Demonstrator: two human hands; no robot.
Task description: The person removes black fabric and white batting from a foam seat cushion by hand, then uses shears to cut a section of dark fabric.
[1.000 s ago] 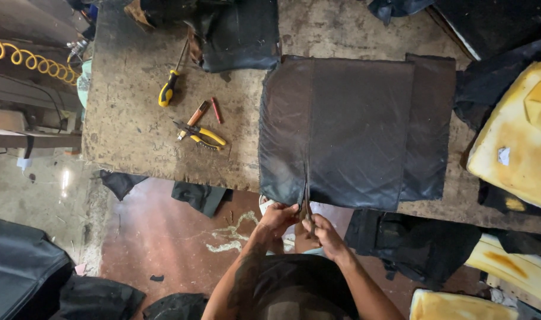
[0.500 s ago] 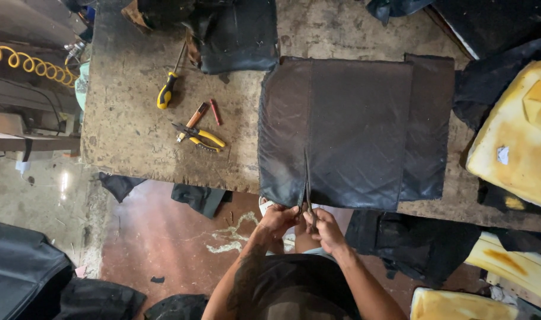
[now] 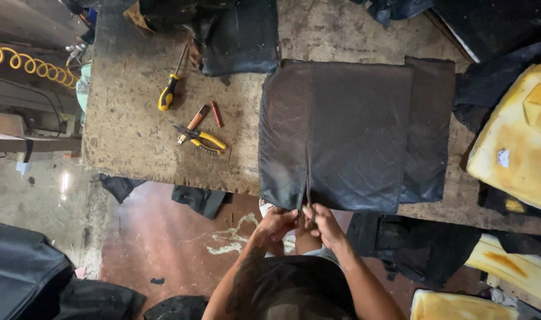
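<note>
Hands: left hand [image 3: 277, 223], right hand [image 3: 322, 223] both pinch strap [image 3: 307, 178] of black cover [image 3: 353, 133].

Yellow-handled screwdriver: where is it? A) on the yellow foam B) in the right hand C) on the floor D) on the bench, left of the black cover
D: the screwdriver lies on the bench, well left of the black cover, above the pliers. Both hands, left hand and right hand, are at the cover's near edge.
</note>
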